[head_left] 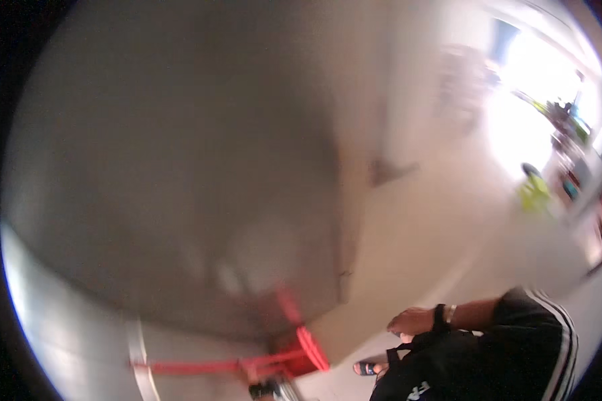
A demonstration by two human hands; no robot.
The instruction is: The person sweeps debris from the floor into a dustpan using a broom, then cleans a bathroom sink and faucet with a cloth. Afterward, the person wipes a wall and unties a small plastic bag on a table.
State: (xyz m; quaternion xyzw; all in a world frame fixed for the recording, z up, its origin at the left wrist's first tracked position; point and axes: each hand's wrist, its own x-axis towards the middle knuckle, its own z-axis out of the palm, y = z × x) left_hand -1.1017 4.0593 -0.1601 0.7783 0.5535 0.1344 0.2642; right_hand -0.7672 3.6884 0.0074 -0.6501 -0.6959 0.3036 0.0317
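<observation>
At the lower middle, a red tool with a long thin handle (187, 367) and a boxy red head (301, 357) shows near the floor; it looks like a long-handled dustpan, though blur hides its details. My left hand (249, 369), small and smeared at the lower edge, seems wrapped round that handle. My right hand (411, 321) is in front of my body, its fingers curled in. A black band and a light bracelet circle the right wrist. What lies inside those fingers, if anything, is hidden.
A large, dark grey glossy panel (174, 160) fills the left and centre, mirroring the red tool. Pale floor (441, 220) stretches away on the right. A blurred yellow-green item (534, 195) and clutter line the far right. My sandalled foot (366, 368) is below.
</observation>
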